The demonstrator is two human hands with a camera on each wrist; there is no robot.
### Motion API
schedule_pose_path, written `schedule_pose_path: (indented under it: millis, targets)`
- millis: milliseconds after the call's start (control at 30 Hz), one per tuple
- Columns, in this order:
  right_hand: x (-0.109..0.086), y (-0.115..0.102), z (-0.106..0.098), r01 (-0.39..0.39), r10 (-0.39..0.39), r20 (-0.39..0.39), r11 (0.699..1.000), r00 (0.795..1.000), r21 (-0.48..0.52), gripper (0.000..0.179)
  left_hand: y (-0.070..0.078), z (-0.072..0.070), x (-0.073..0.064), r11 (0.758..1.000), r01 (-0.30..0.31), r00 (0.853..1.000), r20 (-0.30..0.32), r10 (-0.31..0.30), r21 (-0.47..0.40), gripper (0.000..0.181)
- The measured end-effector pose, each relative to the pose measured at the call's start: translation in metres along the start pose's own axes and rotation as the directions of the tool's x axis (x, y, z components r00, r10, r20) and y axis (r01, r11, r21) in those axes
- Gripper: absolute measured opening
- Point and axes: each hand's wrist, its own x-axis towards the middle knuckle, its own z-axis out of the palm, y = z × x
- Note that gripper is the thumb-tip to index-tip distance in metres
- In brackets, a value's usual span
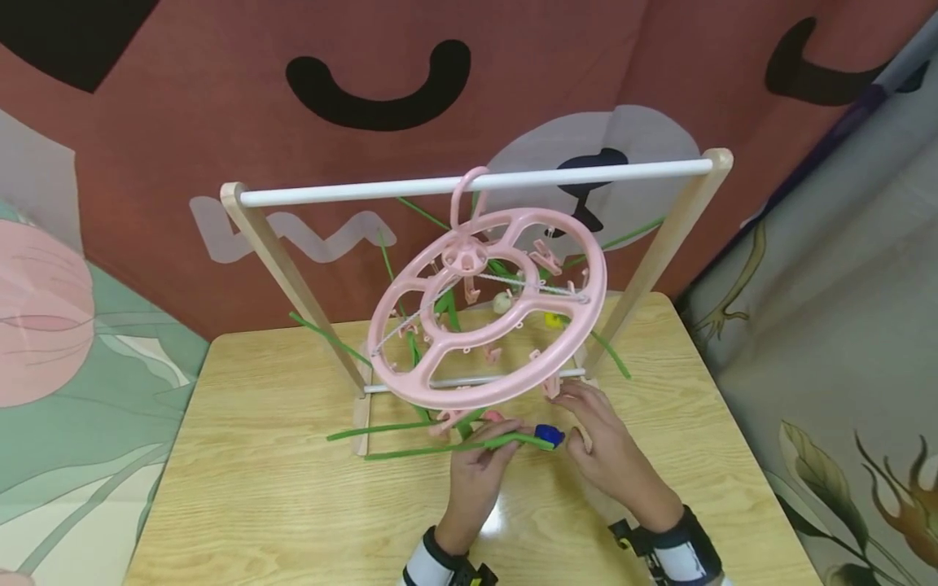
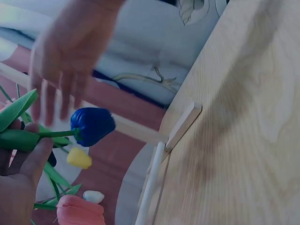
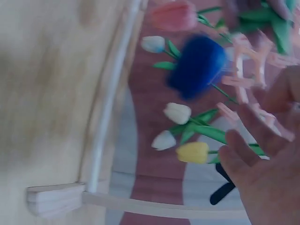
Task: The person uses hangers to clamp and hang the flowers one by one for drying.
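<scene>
My left hand pinches the green stem of a blue artificial tulip, whose bloom points right in the head view. A long green leaf extends leftward from that hand. Just right of the bloom is my right hand, its fingers extended and holding nothing I can see. Its fingertips come close to a pink clip; whether they touch it I cannot tell. Above both hands hangs a pink round clip hanger. Pink, yellow and white tulips hang beneath it.
A wooden stand with a white top rod carries the hanger. Its lower white rod runs just above the wooden table. Patterned cloth hangs behind, and a grey curtain is at the right.
</scene>
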Motion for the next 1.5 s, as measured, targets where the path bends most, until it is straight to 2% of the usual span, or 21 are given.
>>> schedule_pose_path:
  millis: [67, 167, 367, 533, 667, 833, 967, 1067, 1167, 1300, 1367, 1433, 1500]
  targets:
    - [0.006, -0.004, -0.010, -0.029, 0.030, -0.032, 0.999, 0.999, 0.025, 0.060, -0.001, -0.001, 0.002, 0.999, 0.001, 1.000, -0.004, -0.001, 0.035, 0.035]
    - [0.021, -0.011, -0.026, -0.021, 0.029, -0.063, 0.992, 0.998, 0.128, 0.065, 0.000, -0.003, 0.004, 0.996, -0.006, 1.000, -0.007, 0.007, 0.088, 0.037]
    - [0.057, -0.026, -0.041, 0.031, -0.023, -0.030, 0.950, 0.999, 0.311, 0.053, 0.002, -0.001, 0.005, 0.972, -0.006, 1.000, -0.012, 0.009, 0.236, 0.032]
    - [0.076, -0.037, -0.042, -0.028, 0.027, 0.009, 0.905, 1.000, 0.424, 0.041, 0.002, 0.000, 0.003, 0.944, -0.035, 0.999, 0.008, 0.034, 0.328, 0.026]
    - [0.081, -0.041, -0.042, -0.085, 0.086, 0.023, 0.845, 0.996, 0.529, 0.034, 0.001, 0.001, 0.005, 0.938, -0.055, 0.998, 0.028, 0.049, 0.342, 0.027]
    - [0.083, -0.041, -0.042, -0.108, 0.084, 0.067, 0.743, 0.994, 0.661, 0.036, 0.000, 0.002, 0.007, 0.945, -0.043, 0.999, 0.008, 0.043, 0.325, 0.028]
    - [0.079, -0.040, -0.040, -0.118, 0.067, 0.099, 0.699, 0.993, 0.705, 0.048, -0.001, 0.003, 0.007, 0.958, -0.012, 1.000, -0.020, 0.019, 0.286, 0.026]
    - [0.075, -0.041, -0.038, -0.122, 0.061, 0.110, 0.676, 0.992, 0.727, 0.054, -0.003, 0.003, 0.009, 0.957, -0.023, 0.999, -0.027, 0.032, 0.291, 0.025]
    - [0.073, -0.042, -0.035, -0.127, 0.063, 0.115, 0.684, 0.991, 0.718, 0.051, -0.005, 0.003, 0.012, 0.947, -0.040, 0.998, -0.042, 0.056, 0.318, 0.024]
    - [0.070, -0.042, -0.031, -0.116, 0.067, 0.101, 0.753, 0.993, 0.648, 0.046, -0.005, 0.002, 0.015, 0.944, -0.037, 0.997, -0.057, 0.059, 0.327, 0.021]
    - [0.069, -0.042, -0.029, -0.110, 0.070, 0.088, 0.777, 0.994, 0.620, 0.045, -0.005, 0.002, 0.017, 0.945, -0.033, 0.997, -0.058, 0.055, 0.325, 0.020]
    - [0.068, -0.042, -0.028, -0.118, 0.081, 0.088, 0.786, 0.993, 0.607, 0.043, -0.004, 0.002, 0.019, 0.949, -0.023, 0.997, -0.061, 0.044, 0.314, 0.018]
    - [0.068, -0.042, -0.027, -0.131, 0.094, 0.092, 0.782, 0.991, 0.609, 0.041, -0.003, 0.003, 0.020, 0.949, -0.006, 0.997, -0.069, 0.029, 0.315, 0.015]
